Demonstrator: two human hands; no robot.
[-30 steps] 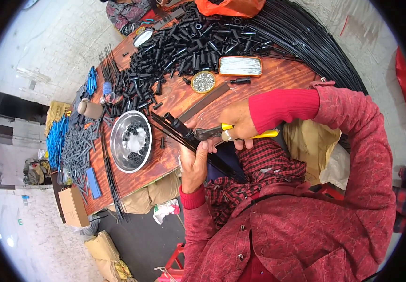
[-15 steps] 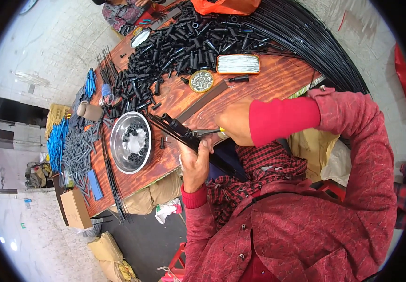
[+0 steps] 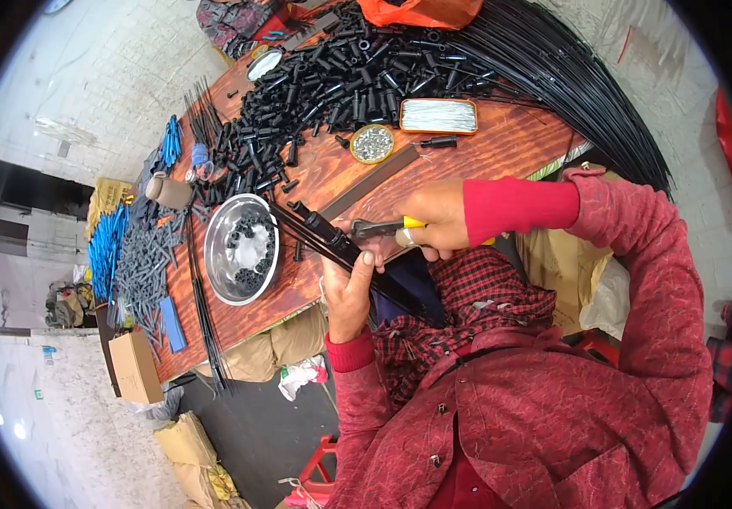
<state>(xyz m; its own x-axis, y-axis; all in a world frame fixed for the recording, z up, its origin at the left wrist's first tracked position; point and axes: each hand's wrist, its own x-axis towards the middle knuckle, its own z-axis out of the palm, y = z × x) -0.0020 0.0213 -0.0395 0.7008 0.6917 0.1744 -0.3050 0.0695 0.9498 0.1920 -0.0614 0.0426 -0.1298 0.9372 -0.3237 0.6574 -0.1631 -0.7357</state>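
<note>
My left hand (image 3: 349,293) is closed round a bundle of thin black rods (image 3: 404,297) with black tubular fittings (image 3: 325,232) on it, held at the table's near edge above my lap. In my right hand (image 3: 435,214) is a pair of pliers (image 3: 372,228) with yellow on the handles. The pliers' metal jaws are close beside the fittings, just above my left thumb; whether they grip anything is too small to tell. Left of the bundle stands a clear bowl (image 3: 269,273) containing small black rings and something white.
Black tubular fittings (image 3: 340,85) cover the far table (image 3: 502,153). Long black rods (image 3: 569,85) curve off at right. Nearby lie a round dish (image 3: 354,149) of small metal pieces, a tray (image 3: 439,131) of thin pale wires and a brown bar (image 3: 374,181). Grey pieces (image 3: 145,254) fill the left.
My right hand and the pliers have shifted slightly, and more of the yellow handle now shows. My left hand keeps its hold on the bundle. The view has shifted a little.
</note>
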